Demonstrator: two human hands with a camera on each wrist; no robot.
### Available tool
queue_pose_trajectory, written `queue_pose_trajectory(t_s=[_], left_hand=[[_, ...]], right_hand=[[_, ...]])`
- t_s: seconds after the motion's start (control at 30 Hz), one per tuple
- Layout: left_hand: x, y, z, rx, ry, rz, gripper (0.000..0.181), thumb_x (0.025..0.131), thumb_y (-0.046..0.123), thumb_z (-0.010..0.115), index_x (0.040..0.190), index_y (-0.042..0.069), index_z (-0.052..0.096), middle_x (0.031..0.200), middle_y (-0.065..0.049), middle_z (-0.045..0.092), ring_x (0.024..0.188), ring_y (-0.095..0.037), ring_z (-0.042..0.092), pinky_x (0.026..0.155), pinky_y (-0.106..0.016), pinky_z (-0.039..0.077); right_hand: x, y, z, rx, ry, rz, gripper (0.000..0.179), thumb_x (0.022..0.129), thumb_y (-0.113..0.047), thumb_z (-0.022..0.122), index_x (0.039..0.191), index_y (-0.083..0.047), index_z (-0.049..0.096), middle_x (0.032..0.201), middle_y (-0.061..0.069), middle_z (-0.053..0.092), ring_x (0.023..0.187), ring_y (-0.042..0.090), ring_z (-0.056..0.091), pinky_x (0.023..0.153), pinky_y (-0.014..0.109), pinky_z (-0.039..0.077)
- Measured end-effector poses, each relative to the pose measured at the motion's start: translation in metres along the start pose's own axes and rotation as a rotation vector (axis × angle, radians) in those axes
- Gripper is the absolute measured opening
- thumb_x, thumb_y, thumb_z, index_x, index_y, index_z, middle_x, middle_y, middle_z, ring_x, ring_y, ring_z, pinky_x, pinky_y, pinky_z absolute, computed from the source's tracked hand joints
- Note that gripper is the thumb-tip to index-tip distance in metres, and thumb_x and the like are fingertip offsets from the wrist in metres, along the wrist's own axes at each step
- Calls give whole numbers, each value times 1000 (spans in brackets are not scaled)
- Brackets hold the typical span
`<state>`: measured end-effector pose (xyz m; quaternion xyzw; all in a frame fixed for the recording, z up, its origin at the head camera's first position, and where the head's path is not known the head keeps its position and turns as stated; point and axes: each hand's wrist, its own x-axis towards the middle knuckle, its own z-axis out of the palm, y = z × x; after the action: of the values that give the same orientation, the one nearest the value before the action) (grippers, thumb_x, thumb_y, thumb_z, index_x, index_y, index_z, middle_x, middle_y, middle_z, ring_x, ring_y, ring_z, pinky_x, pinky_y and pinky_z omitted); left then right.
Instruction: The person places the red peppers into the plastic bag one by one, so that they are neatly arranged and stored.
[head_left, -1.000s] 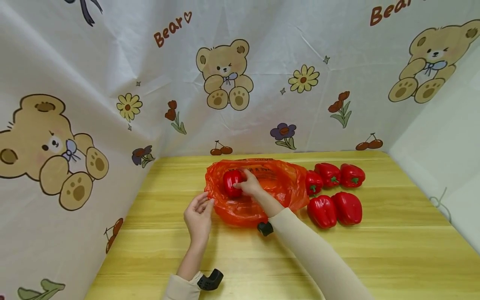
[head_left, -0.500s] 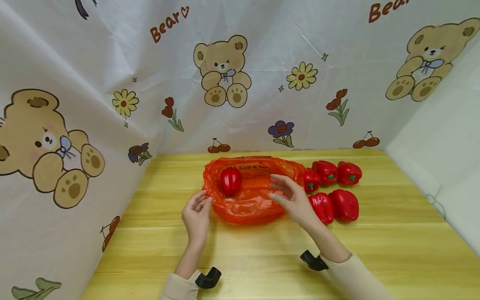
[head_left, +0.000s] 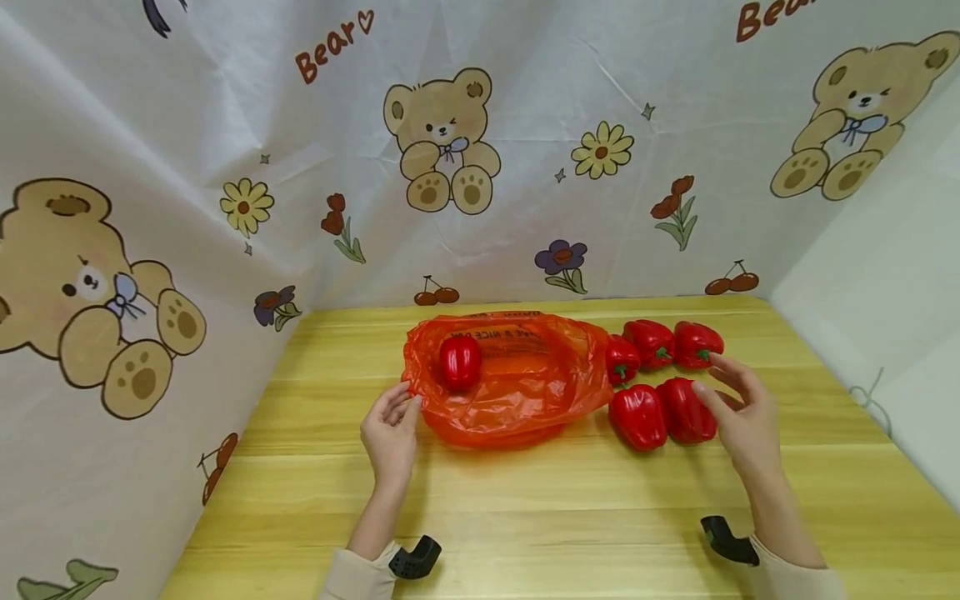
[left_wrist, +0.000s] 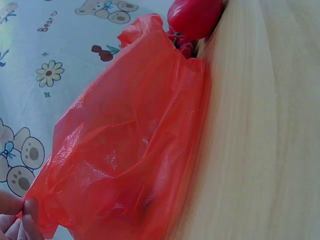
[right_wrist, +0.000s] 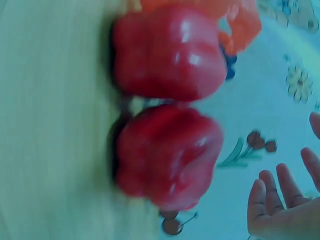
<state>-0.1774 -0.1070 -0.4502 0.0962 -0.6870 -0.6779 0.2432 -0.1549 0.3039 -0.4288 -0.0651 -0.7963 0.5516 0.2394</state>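
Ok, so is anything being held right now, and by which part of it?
Yes: the left hand pinches the bag by its rim, at the left end of the opening. The right hand, by the peppers, holds nothing.

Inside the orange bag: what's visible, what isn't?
One red pepper sits toward the left end of the orange bag; dark printing shows on its far wall. What's under the pepper or behind the near rim is covered, can't tell.

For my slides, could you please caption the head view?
Left hand pinches an orange bag holding a pepper; right hand near five others.
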Motion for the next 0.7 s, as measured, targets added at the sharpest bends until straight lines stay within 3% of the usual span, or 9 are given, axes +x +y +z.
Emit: queue_pose_trajectory(t_s=[0.13, 0.37, 0.47, 0.53, 0.6, 0.7], left_hand=[[0, -1, 0, 7, 3, 0, 25, 85, -5, 71, 110, -4, 70, 102, -24, 69, 75, -1, 65, 66, -10, 52], [-1, -2, 0, 5, -7, -3, 26, 85, -4, 70, 111, -4, 70, 104, -24, 69, 75, -2, 65, 67, -11, 53], [-1, -2, 0, 8, -3, -5, 26, 85, -4, 70, 111, -5, 70, 104, -25, 69, 75, 0, 65, 68, -10, 53], [-1, -3, 0, 9, -3, -5, 26, 85, -4, 70, 111, -5, 69, 104, -26, 68, 75, 2, 65, 68, -10, 52], [-1, -3, 0, 9, -6, -5, 26, 85, -4, 70, 112, -5, 69, 104, -26, 68, 75, 2, 65, 68, -10, 52], [-2, -4, 1, 10, -15, -6, 26, 86, -3, 70, 112, -5, 69, 105, -27, 68, 76, 3, 64, 69, -10, 52]], right_hand=[[6, 20, -17, 34, 30, 127, 51, 91, -10, 68, 140, -19, 53, 125, -21, 52, 110, -5, 47, 80, 1, 42], [4, 49, -34, 308, -149, 272, 63, 95, -13, 63, 151, -23, 37, 120, -21, 44, 107, -3, 45, 77, 5, 48], [5, 56, -36, 374, -212, 316, 66, 96, -12, 61, 153, -25, 31, 120, -19, 43, 104, -4, 46, 77, 9, 50], [5, 59, -36, 373, -251, 340, 69, 96, -12, 61, 155, -25, 26, 127, -14, 41, 105, -4, 45, 78, 9, 50], [4, 61, -36, 326, -288, 359, 72, 97, -14, 61, 156, -26, 22, 140, 1, 36, 107, -2, 43, 79, 8, 49], [4, 63, -34, 227, -334, 374, 76, 96, -17, 61, 157, -28, 18, 156, 19, 16, 119, 14, 38, 79, 8, 47]])
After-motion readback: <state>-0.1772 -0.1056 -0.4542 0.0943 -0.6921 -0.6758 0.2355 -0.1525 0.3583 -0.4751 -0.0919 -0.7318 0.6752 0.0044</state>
